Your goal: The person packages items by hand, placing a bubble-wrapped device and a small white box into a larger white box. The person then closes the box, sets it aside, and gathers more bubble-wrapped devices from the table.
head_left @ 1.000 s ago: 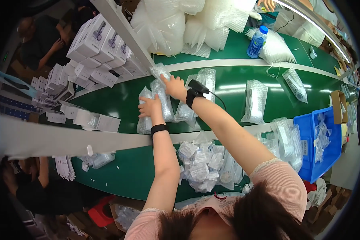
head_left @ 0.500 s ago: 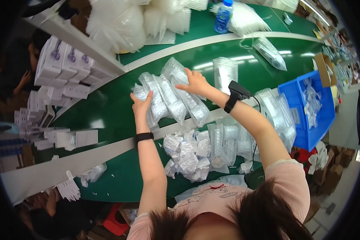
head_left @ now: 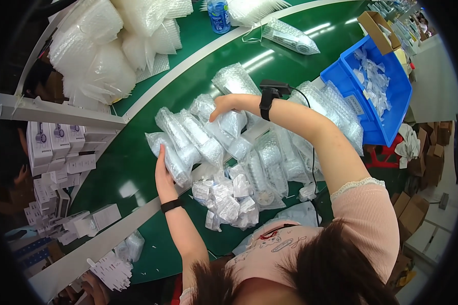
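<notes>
A row of several bubble-wrapped packs (head_left: pixel 198 140) lies side by side on the green table (head_left: pixel 137 168). My left hand (head_left: pixel 162 170) presses flat against the leftmost pack (head_left: pixel 169 155) from its near side. My right hand (head_left: pixel 229 104), with a black band on the wrist, rests on top of the packs at the row's far right end, fingers curled over one. A heap of small clear bags with white parts (head_left: pixel 226 201) sits just in front of the row, near my chest.
A blue bin (head_left: pixel 387 117) with small bagged parts stands at the right. Piles of bubble wrap (head_left: pixel 102 51) and a water bottle (head_left: pixel 219 9) lie across the white divider. White boxes (head_left: pixel 56 147) are stacked at the left. More wrapped packs (head_left: pixel 290 35) lie farther off.
My view has swung left and closer. Both hands have drawn the packs together into a tighter row; my left hand slid down to the row's left end, my right stays on top.
</notes>
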The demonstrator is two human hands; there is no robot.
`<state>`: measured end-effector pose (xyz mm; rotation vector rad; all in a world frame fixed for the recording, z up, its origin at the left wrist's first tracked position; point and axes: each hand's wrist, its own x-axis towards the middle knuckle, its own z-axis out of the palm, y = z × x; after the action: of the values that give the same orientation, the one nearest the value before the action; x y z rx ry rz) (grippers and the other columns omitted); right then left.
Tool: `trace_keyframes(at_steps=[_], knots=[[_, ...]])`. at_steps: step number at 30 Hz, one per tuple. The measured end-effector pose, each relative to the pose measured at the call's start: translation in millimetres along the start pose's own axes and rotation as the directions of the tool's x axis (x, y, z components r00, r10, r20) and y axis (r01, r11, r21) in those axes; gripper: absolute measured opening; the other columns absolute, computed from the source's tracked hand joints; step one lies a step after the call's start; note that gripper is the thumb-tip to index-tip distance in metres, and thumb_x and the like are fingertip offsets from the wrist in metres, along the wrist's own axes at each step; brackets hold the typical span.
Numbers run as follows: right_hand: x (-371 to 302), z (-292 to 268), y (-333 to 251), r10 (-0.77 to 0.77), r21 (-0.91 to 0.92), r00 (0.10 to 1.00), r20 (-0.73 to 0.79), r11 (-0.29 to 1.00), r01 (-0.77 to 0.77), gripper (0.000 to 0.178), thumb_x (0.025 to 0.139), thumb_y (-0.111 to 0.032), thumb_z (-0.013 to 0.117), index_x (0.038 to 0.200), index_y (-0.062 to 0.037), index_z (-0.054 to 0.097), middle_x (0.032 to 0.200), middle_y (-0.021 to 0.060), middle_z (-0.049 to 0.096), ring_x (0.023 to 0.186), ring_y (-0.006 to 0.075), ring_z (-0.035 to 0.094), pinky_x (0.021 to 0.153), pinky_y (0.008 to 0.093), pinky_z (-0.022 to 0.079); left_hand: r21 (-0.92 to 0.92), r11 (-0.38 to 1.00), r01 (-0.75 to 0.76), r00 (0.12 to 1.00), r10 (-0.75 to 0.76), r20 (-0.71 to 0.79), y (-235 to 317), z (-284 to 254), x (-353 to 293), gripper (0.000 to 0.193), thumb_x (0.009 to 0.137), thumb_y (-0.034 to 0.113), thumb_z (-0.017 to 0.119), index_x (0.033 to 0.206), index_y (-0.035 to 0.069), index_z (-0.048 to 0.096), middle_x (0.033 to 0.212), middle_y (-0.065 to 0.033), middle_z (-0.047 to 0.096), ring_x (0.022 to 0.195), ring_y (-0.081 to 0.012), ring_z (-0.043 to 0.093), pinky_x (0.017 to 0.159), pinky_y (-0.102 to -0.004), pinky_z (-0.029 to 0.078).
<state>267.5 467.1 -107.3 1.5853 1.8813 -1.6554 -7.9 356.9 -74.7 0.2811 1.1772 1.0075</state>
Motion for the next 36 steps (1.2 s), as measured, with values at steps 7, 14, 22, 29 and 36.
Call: trace_keyframes(at_steps=[7,14,22,29,36], knots=[[-10,13,11,-0.044,0.608,0.992,0.121,0.793,-0.038,0.062,0.064,-0.029,0.071,0.113,0.0012,0.048,0.11,0.0138,0.052,0.095,0.0221,0.054,0.075,0.0339,0.046,-0.029,0.995,0.095,0.992,-0.092,0.088,-10,-28,3,0.046,0.083,0.026,0.054,0.119,0.0,0.04,0.113,-0.0159,0.051,0.103,-0.0293,0.05,0.085,-0.0447,0.043],[-35,24,10,-0.236,0.722,0.963,0.128,0.688,0.073,0.068,0.061,-0.031,0.073,0.114,0.0009,0.046,0.11,0.0115,0.051,0.098,0.0214,0.051,0.078,0.0331,0.044,0.205,0.971,0.121,0.965,-0.164,0.205,-16,-32,14,0.045,0.081,0.021,0.057,0.117,-0.001,0.042,0.111,-0.0147,0.053,0.101,-0.0286,0.052,0.086,-0.0441,0.043],[-58,50,21,-0.495,0.838,0.869,0.007,0.478,0.265,0.082,0.061,-0.026,0.073,0.126,-0.0024,0.029,0.115,0.0107,0.047,0.098,0.0192,0.051,0.078,0.0321,0.044,0.22,0.972,0.082,0.995,-0.094,0.043,-34,28,-17,0.048,0.076,0.014,0.059,0.118,0.0,0.042,0.112,-0.014,0.051,0.099,-0.0291,0.051,0.085,-0.0404,0.043],[-105,37,15,-0.499,0.854,0.866,-0.034,0.436,0.284,0.087,0.06,-0.024,0.073,0.128,-0.0031,0.024,0.115,0.0119,0.045,0.099,0.0207,0.051,0.076,0.0333,0.046,0.052,0.998,-0.021,0.999,0.019,0.031,-30,116,-87,0.047,0.079,0.021,0.053,0.12,0.0,0.041,0.115,-0.015,0.049,0.102,-0.0305,0.05,0.089,-0.0424,0.04],[-268,-30,16,-0.456,0.786,0.769,-0.448,0.209,0.582,0.069,0.064,-0.012,0.069,0.122,-0.0042,0.033,0.109,0.013,0.05,0.094,0.0211,0.054,0.076,0.0323,0.048,-0.054,0.999,0.003,0.925,0.018,0.38,-20,255,-152,0.052,0.082,0.03,0.049,0.125,0.004,0.036,0.121,-0.0145,0.046,0.108,-0.0295,0.046,0.092,-0.0434,0.037]])
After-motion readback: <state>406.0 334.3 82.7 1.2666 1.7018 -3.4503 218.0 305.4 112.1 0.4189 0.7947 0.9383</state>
